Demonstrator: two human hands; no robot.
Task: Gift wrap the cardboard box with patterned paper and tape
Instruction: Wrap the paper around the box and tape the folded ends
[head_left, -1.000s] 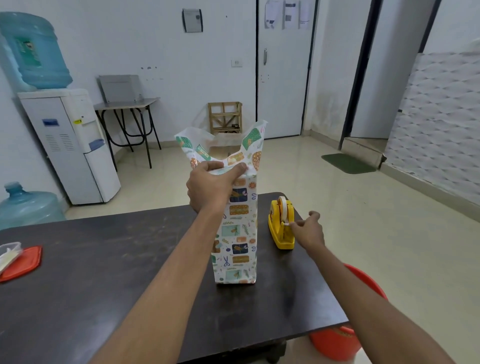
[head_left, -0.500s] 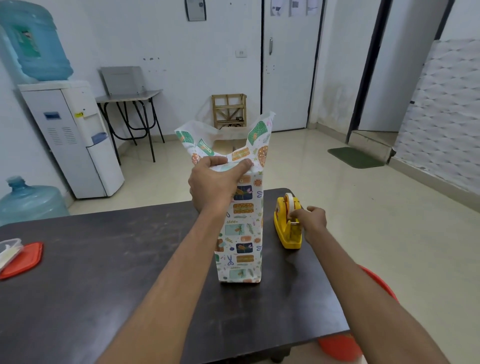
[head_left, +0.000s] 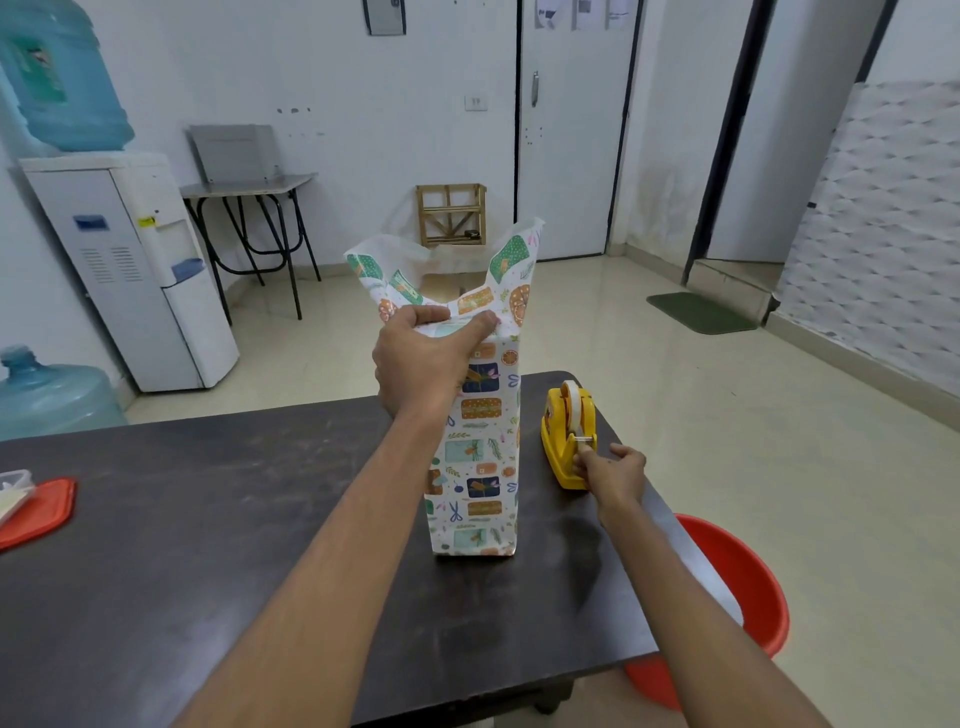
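Head view: you are looking forward and down along both forearms at a dark table (head_left: 208, 545); everything below is being read from this one camera.
Left hand (head_left: 421, 364): you are gripping the patterned paper (head_left: 514, 260) where it is folding in over the top of the cardboard box (head_left: 475, 467). Fingers and thumb are curling over that edge, so the fold is being pressed flat while your other hand is busy.
Box: it is standing upright on end directly beneath your left hand and just to the left of your right hand. The card itself is hiding entirely under the wrap.
Paper flaps: two are rising loose above your left-hand fingers, one on each side, so the top end is not yet closed.
Right hand (head_left: 613, 470): you are pinching with thumb and fingertips at the near, cutter end of the tape dispenser (head_left: 569, 441), with the remaining fingers curled. Whether a tape end is actually between them is too small to tell.
Dispenser: it is sitting at your right fingertips, just beside the box, where you are reaching it one-handed.
Step, as a judgement: you are probably drawing a strip to fix the held fold.
Risk: with no hand steadying the dispenser, it may slide as you pull.
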